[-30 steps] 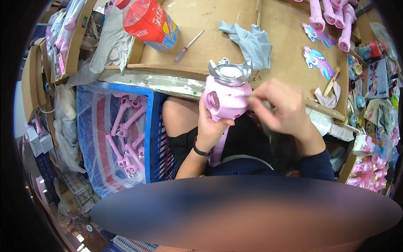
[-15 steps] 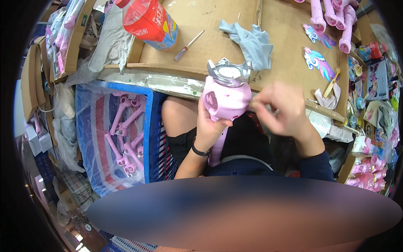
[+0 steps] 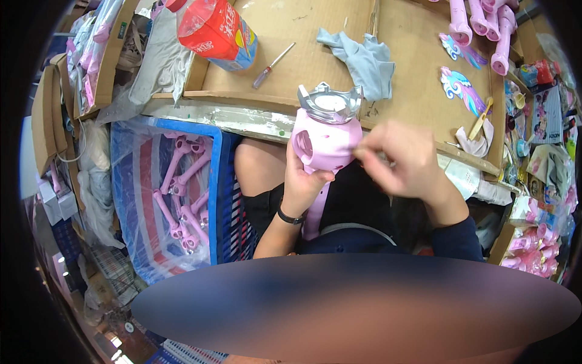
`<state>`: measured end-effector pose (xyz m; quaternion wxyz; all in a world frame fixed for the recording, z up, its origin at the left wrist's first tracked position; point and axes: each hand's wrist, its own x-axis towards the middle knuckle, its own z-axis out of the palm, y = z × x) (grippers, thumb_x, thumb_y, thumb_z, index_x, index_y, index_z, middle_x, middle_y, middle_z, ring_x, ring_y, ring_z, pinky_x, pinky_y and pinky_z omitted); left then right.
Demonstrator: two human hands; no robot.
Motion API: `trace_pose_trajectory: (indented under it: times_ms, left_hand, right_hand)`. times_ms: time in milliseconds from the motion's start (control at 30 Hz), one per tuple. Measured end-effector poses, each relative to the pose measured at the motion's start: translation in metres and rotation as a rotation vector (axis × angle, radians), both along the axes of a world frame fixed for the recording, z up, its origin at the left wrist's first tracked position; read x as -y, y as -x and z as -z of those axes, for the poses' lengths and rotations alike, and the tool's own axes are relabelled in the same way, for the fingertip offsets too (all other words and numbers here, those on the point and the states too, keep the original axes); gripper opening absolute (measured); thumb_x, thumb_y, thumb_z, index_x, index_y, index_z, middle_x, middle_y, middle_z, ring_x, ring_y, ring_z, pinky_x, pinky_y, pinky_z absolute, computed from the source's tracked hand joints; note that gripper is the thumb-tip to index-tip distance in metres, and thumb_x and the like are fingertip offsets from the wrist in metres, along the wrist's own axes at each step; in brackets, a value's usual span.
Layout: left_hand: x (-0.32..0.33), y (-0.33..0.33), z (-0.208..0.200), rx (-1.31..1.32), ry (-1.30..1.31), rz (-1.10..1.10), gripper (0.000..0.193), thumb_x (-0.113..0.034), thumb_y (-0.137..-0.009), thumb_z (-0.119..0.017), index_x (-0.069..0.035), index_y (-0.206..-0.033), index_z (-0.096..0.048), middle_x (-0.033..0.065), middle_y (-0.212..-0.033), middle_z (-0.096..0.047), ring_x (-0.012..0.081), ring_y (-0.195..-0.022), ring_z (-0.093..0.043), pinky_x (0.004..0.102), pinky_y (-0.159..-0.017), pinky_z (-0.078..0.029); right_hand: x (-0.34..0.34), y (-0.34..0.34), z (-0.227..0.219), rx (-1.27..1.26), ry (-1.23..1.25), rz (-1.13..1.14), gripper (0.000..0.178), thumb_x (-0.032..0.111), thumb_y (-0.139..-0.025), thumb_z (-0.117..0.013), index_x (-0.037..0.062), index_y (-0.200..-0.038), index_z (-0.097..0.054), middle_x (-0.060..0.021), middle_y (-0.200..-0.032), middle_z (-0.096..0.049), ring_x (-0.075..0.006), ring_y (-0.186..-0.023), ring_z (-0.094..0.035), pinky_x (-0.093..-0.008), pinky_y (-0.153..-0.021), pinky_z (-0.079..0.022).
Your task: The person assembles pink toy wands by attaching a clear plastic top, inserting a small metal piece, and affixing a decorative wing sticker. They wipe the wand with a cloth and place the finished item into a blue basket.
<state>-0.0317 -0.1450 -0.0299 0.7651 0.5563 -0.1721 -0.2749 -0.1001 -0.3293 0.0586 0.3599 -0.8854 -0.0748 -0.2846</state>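
Observation:
My left hand [image 3: 298,189] is wrapped round the neck of a pink plastic toy wand [image 3: 326,144], just under its bulbous head. The wand stands upright over my lap, its handle running down toward me. A silver crown-shaped ring [image 3: 331,107] with a pale disc inside sits on top of the head. On the head's left side there is a round opening. My right hand [image 3: 405,159], smeared by motion, is closed in a pinch at the right side of the head. What its fingertips hold, if anything, I cannot make out.
A blue crate [image 3: 219,182] with several pink wand parts stands left. On the cardboard-lined bench lie a screwdriver [image 3: 264,75], a grey cloth [image 3: 364,64], wing-shaped pieces [image 3: 462,90] and a yellow-handled tool [image 3: 480,126]. A red bottle [image 3: 218,36] stands behind; pink handles [image 3: 479,24] lie far right.
My right hand has shifted slightly left, its fingertips now overlapping the side of the wand's head. The left hand and the wand have hardly moved.

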Motion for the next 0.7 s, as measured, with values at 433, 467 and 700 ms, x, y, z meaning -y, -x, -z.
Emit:
trace_pose_trajectory:
  times_ms: [433, 467, 700]
  left_hand:
    - [-0.0002, 0.0009, -0.0006, -0.032, 0.011, 0.001, 0.103, -0.047, -0.061, -0.079, 0.000, -0.134, -0.024, 0.0103, -0.127, -0.043, 0.0188, -0.116, -0.045, 0.0332, -0.097, -0.039]
    - [-0.0004, 0.0004, -0.0001, -0.037, 0.010, 0.004, 0.103, -0.047, -0.061, -0.079, 0.000, -0.134, -0.024, 0.0102, -0.127, -0.043, 0.0187, -0.116, -0.045, 0.0331, -0.096, -0.039]
    - [-0.0010, -0.0004, 0.0001, -0.057, 0.006, 0.026, 0.102, -0.047, -0.061, -0.079, 0.000, -0.133, -0.025, 0.0095, -0.126, -0.045, 0.0179, -0.114, -0.047, 0.0323, -0.095, -0.040]
  right_hand:
    - [0.0014, -0.0013, 0.0015, -0.017, -0.016, 0.095, 0.010, 0.006, -0.070, -0.070, 0.0044, -0.074, -0.061, -0.0070, -0.064, -0.057, -0.0217, -0.048, -0.055, -0.0298, -0.043, -0.041]
    - [0.0022, -0.0016, 0.0016, -0.018, -0.054, 0.107, 0.010, 0.005, -0.070, -0.069, 0.0037, -0.074, -0.061, -0.0070, -0.064, -0.057, -0.0209, -0.048, -0.055, -0.0292, -0.043, -0.041]
    - [-0.0005, 0.0083, 0.0011, -0.054, -0.225, 0.205, 0.009, 0.001, -0.071, -0.069, 0.0019, -0.074, -0.061, -0.0073, -0.063, -0.056, -0.0165, -0.046, -0.053, -0.0264, -0.042, -0.039]
